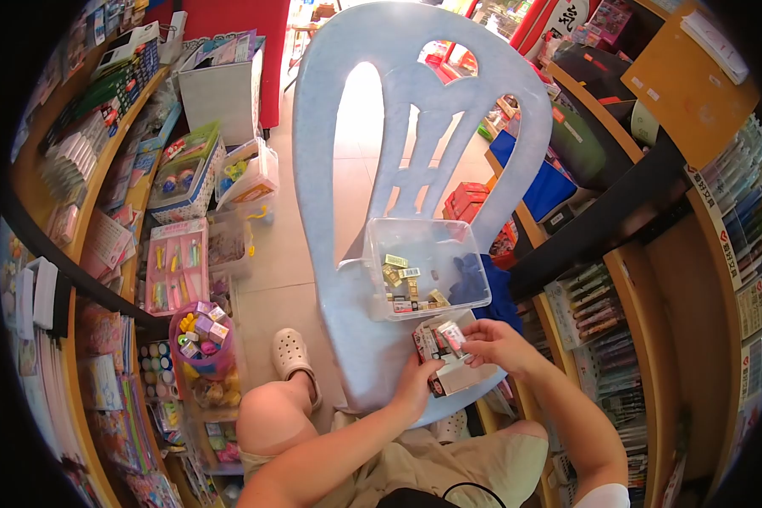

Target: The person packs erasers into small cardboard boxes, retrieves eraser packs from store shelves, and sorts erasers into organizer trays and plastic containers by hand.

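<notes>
A small open cardboard box (470,378) rests on the seat of a pale blue plastic chair (360,372), with dark and red small packs inside. My left hand (413,388) grips its left side, thumb over the rim. Just above the box, my right hand (493,345) pinches a small white packet (452,335) with reddish print; its exact kind is too small to tell. Behind both hands stands a clear plastic bin (432,311) on the chair. Several small gold and white boxes (411,286) lie in it, and something blue shows at its right side.
Shelves of pens (610,339) line the right side. On the left stand shelves of stationery, a pink basket (201,364) of small items, a pink tray (178,267) and a white-lidded tub (247,173). Tiled floor (267,296) runs between.
</notes>
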The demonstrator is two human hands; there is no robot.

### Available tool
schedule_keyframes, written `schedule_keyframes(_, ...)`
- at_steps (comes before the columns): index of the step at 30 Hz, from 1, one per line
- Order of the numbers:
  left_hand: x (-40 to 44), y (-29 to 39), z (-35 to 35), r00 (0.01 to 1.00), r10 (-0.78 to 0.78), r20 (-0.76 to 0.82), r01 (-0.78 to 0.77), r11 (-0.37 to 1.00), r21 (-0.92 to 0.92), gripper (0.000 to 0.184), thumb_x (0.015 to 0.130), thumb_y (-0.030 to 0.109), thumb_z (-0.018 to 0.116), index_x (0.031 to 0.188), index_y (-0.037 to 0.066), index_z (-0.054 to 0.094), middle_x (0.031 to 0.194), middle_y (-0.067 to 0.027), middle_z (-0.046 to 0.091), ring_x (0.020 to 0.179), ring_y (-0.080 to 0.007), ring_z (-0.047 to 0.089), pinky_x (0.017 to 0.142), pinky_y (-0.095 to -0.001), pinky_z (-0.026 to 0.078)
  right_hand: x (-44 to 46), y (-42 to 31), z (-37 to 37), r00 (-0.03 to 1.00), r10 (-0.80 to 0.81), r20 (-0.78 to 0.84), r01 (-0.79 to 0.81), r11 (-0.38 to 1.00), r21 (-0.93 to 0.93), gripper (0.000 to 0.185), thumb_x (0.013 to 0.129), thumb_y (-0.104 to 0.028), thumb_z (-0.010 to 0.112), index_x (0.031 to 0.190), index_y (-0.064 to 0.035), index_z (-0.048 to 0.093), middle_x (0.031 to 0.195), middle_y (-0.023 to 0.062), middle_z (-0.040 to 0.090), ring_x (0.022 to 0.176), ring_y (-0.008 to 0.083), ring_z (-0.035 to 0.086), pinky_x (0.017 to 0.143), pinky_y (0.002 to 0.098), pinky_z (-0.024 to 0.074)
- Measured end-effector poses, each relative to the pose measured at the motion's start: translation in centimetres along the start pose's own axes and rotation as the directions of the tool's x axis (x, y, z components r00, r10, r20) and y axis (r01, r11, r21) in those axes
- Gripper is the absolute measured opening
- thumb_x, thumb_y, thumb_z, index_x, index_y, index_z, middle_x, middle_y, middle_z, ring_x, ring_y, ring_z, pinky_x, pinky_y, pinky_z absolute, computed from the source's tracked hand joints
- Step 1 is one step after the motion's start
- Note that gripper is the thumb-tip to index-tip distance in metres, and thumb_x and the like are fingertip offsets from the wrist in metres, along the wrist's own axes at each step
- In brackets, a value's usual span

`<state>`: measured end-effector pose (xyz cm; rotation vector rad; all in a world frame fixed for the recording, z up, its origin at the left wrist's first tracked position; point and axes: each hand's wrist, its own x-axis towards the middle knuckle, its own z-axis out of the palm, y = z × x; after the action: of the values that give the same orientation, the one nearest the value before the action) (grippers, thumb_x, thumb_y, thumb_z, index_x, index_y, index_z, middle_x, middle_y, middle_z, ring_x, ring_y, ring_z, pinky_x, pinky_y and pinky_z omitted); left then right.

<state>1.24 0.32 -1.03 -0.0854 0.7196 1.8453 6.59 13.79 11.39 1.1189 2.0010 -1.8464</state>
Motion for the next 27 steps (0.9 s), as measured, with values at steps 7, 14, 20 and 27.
schedule_keyframes(7,-0.2,0.5,0.2,1.000,-0.015,0.021,0.014,0.999,0.052,0.038,0.079,0.012,0.052,0.116,0.004,0.043,0.103,-0.0062,0.055,0.094,-0.0170,0.054,0.075,-0.0312,0.044,2.5,2.7,2.5,0.981,-0.181,-0.067,0.167,0.970,-0.176,0.031,0.081,-0.018,0.061,0.102,0.0046,0.060,0.084,0.0110,0.063,0.066,0.0173,0.060,0.058,0.0276,0.0488)
schedule_keyframes(14,0.1,0.4,-0.2,0.999,-0.036,0.013,0.035,0.998,0.045,0.030,0.078,0.012,0.056,0.106,0.005,0.047,0.085,-0.0009,0.048,0.074,-0.0091,0.045,0.066,-0.0243,0.037,1.4,0.4,3.9,0.944,-0.301,-0.133,0.159,0.771,-0.616,0.035,0.077,-0.021,0.066,0.103,0.0030,0.060,0.071,0.0112,0.062,0.065,0.0146,0.061,0.054,0.0261,0.0448)
schedule_keyframes(20,-0.1,0.2,-0.1,0.999,-0.024,-0.038,0.026,0.998,0.050,0.030,0.078,0.012,0.056,0.105,0.003,0.047,0.086,-0.0017,0.050,0.075,-0.0100,0.044,0.067,-0.0252,0.037,1.3,-0.2,4.1,0.871,-0.455,-0.185,0.203,0.677,-0.707,0.032,0.074,-0.024,0.068,0.091,0.0021,0.061,0.069,0.0126,0.062,0.063,0.0189,0.061,0.057,0.0295,0.0463)
schedule_keyframes(27,0.3,-0.2,-0.1,0.999,-0.025,-0.039,0.024,0.999,-0.029,0.033,0.077,0.010,0.056,0.107,0.001,0.046,0.088,-0.0046,0.051,0.079,-0.0138,0.047,0.071,-0.0275,0.039,5.5,-5.1,3.0,0.761,-0.635,-0.133,0.440,0.655,-0.614,0.023,0.076,-0.018,0.063,0.088,0.0018,0.063,0.073,0.0132,0.064,0.066,0.0190,0.061,0.061,0.0293,0.0476)
